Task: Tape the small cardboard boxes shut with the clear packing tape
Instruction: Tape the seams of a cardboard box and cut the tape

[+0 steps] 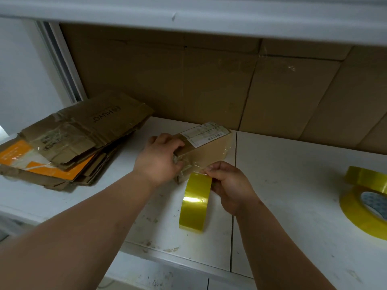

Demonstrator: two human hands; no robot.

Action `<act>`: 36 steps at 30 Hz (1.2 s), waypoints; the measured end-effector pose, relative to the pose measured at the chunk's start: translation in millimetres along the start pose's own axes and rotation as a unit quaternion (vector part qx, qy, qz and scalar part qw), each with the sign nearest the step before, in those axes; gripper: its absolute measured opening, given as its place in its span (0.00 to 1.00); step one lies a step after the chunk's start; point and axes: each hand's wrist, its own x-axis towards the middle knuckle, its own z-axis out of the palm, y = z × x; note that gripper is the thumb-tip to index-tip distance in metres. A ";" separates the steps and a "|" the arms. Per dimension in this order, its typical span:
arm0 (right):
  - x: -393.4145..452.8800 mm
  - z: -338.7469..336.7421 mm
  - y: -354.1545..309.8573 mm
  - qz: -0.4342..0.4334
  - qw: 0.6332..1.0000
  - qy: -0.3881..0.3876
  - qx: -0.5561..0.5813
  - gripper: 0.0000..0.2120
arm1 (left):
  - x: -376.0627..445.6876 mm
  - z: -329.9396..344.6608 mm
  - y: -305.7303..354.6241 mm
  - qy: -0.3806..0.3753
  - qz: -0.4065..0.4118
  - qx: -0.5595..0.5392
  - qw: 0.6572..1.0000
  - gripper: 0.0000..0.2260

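White worktop (293, 174), cardboard-lined wall (209, 80) — left hand (159, 158) fingers grip box (206, 149); right hand (230, 185) pinches tape roll (194, 201).

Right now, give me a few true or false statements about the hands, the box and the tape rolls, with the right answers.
1. The left hand holds the small cardboard box at its near end. True.
2. The right hand is empty. False: it holds the tape roll, pinching at its top by the box.
3. That roll lies flat on the table. False: it stands on edge.
4. More tape rolls sit at the right edge. True.
5. The flattened cardboard lies right of the box. False: it lies left.
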 end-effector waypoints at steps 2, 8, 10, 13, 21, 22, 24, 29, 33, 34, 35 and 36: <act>1.6 -0.8 2.4 0.003 1.000 0.006 0.011 0.08 | -1.3 0.1 -4.0 -0.017 0.017 0.009 1.000 0.29; 3.8 3.1 2.9 0.005 1.000 0.007 0.027 0.08 | 3.5 -15.5 -21.9 -0.101 0.034 -0.036 0.994 0.25; 4.3 6.0 2.8 0.008 0.999 0.005 0.034 0.07 | 3.2 -14.4 -24.3 -0.085 0.051 -0.026 0.995 0.24; 4.1 8.8 2.7 0.003 0.999 0.003 0.033 0.06 | 0.7 -6.4 -22.6 -0.040 0.054 -0.019 0.998 0.23; 6.2 15.5 -1.0 0.002 1.000 0.004 0.031 0.07 | -2.7 3.7 -16.5 0.017 0.072 0.006 0.997 0.26; 6.4 15.5 -0.6 0.001 0.999 0.004 0.032 0.07 | -2.1 4.6 -15.1 0.022 0.076 0.009 0.997 0.25; 6.2 14.9 -0.3 -0.001 1.000 0.004 0.028 0.07 | 0.1 4.7 -15.4 0.023 0.078 0.017 0.997 0.24; 2.6 9.7 -1.4 -0.011 0.999 0.010 0.028 0.09 | 3.2 -3.8 -27.2 0.002 0.053 -0.010 0.999 0.22; 2.4 5.9 -3.8 -0.033 0.999 0.034 0.014 0.10 | 1.9 -13.4 -39.7 -0.011 0.011 -0.020 1.000 0.23; 2.8 4.6 -5.2 -0.040 0.998 0.041 0.009 0.10 | 1.6 -14.7 -41.8 -0.014 0.012 -0.022 1.000 0.24; 2.6 2.7 -7.2 -0.046 0.998 0.046 0.008 0.10 | 1.2 -16.3 -43.3 -0.018 0.012 -0.029 0.999 0.26; 2.7 -0.2 -9.5 -0.051 0.997 0.050 0.008 0.10 | 1.2 -17.5 -45.1 -0.022 0.008 -0.040 0.999 0.28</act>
